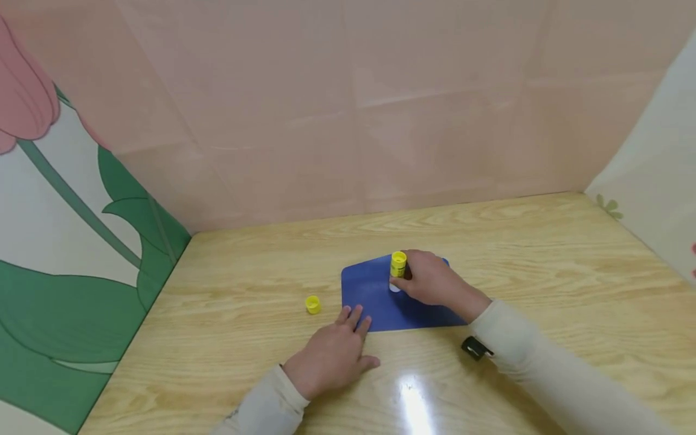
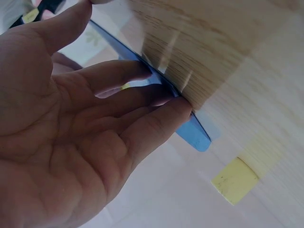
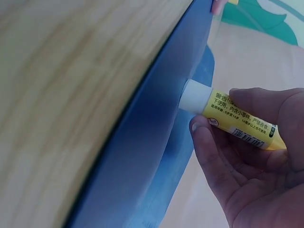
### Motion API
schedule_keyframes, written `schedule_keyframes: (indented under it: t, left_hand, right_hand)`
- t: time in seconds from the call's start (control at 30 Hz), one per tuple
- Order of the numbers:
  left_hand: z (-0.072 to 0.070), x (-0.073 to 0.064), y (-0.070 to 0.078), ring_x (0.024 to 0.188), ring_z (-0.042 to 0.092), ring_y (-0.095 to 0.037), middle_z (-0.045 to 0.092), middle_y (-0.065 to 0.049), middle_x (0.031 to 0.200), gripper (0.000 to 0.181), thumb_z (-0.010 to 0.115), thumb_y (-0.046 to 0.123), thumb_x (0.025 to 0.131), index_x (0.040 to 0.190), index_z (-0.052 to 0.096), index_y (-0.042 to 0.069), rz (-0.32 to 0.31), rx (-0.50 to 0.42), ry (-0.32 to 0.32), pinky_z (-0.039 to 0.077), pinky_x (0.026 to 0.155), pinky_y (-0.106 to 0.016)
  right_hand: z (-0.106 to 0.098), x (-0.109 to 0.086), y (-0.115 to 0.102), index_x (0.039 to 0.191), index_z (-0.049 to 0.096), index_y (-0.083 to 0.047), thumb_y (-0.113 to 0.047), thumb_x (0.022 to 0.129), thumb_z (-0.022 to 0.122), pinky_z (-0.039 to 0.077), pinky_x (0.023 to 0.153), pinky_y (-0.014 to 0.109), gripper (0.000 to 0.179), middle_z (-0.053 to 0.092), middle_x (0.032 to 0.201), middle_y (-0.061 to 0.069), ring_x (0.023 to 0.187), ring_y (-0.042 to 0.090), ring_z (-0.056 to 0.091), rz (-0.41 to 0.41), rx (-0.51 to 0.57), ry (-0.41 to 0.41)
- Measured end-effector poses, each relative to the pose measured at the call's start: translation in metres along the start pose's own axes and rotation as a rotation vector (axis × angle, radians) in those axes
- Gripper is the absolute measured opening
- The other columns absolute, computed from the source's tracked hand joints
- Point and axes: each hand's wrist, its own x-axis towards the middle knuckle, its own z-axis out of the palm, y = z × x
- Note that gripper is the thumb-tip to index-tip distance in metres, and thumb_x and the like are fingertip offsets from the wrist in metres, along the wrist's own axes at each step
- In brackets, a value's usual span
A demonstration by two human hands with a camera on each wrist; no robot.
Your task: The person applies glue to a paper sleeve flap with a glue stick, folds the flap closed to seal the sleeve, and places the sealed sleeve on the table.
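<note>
A blue envelope (image 1: pixel 370 296), with slanting edges along its far side, lies flat on the table. My right hand (image 1: pixel 432 279) grips a glue stick (image 3: pixel 240 118) with a yellow labelled barrel and a white end. That white end points down and meets the blue surface near the middle. With fingers spread, my left hand (image 1: pixel 337 353) rests its fingertips on the envelope's near left corner, its thumb over bare wood. In the left wrist view, the fingertips (image 2: pixel 183 107) lie along the envelope's edge. A yellow cap (image 1: pixel 312 304) stands on the table left of the envelope.
The wood-grain table (image 1: pixel 244 362) reaches back to a pink covered wall (image 1: pixel 348 121). A panel with a printed flower and green leaves (image 1: pixel 65 314) borders the left side, a pale panel (image 1: pixel 658 169) the right. A black wrist device (image 1: pixel 474 348) sits at the right cuff.
</note>
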Motion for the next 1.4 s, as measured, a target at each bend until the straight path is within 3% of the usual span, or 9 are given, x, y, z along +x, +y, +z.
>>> schedule_keyframes:
  t: [0.4,0.7,0.97,1.07,1.27,1.4]
  left_hand:
    - [0.000,0.000,0.001,0.147,0.034,-0.037,0.034,-0.019,0.159,0.072,0.052,0.055,0.098,0.150,0.044,0.006,0.003,0.004,0.010,0.044,0.113,-0.040]
    - [0.000,-0.003,0.001,0.149,0.030,-0.036,0.030,-0.019,0.161,0.072,0.051,0.054,0.098,0.151,0.041,0.006,-0.001,-0.014,0.001,0.038,0.117,-0.042]
    - [0.000,-0.004,0.001,0.149,0.031,-0.037,0.031,-0.019,0.160,0.072,0.052,0.054,0.098,0.151,0.042,0.006,0.000,-0.019,-0.004,0.040,0.116,-0.043]
    - [0.000,-0.004,0.001,0.149,0.031,-0.037,0.031,-0.020,0.160,0.072,0.052,0.053,0.098,0.151,0.042,0.006,-0.001,-0.017,-0.002,0.040,0.116,-0.043]
    - [0.000,-0.004,0.002,0.148,0.032,-0.038,0.032,-0.021,0.160,0.071,0.052,0.052,0.099,0.150,0.042,0.004,0.002,-0.013,0.018,0.040,0.115,-0.043]
    - [0.001,-0.004,0.002,0.149,0.031,-0.038,0.031,-0.021,0.160,0.071,0.052,0.052,0.099,0.151,0.042,0.004,0.008,-0.017,0.012,0.040,0.116,-0.043]
  right_hand:
    - [-0.026,-0.026,0.040,0.096,0.060,-0.005,-0.026,0.090,0.072,0.043,0.058,0.028,0.026,0.059,0.076,0.003,0.065,0.016,0.052,0.038,-0.013,0.011]
    - [-0.040,-0.041,0.062,0.095,0.061,-0.006,-0.024,0.090,0.072,0.053,0.061,0.028,0.022,0.066,0.080,0.004,0.075,0.015,0.066,0.054,0.009,0.013]
    - [-0.045,-0.049,0.071,0.097,0.061,-0.006,-0.023,0.090,0.072,0.052,0.058,0.027,0.022,0.067,0.082,0.004,0.075,0.016,0.067,0.074,0.008,0.028]
    - [-0.046,-0.055,0.071,0.104,0.059,-0.006,-0.020,0.089,0.073,0.051,0.058,0.028,0.025,0.068,0.083,0.005,0.074,0.015,0.067,0.070,0.028,0.064]
    - [-0.046,-0.065,0.065,0.110,0.054,-0.011,-0.013,0.085,0.077,0.051,0.060,0.028,0.034,0.069,0.086,0.008,0.071,0.014,0.063,-0.016,0.062,0.174]
    - [-0.041,-0.070,0.059,0.103,0.054,-0.015,-0.013,0.085,0.078,0.047,0.057,0.024,0.030,0.065,0.087,0.005,0.069,0.014,0.055,-0.056,0.102,0.155]
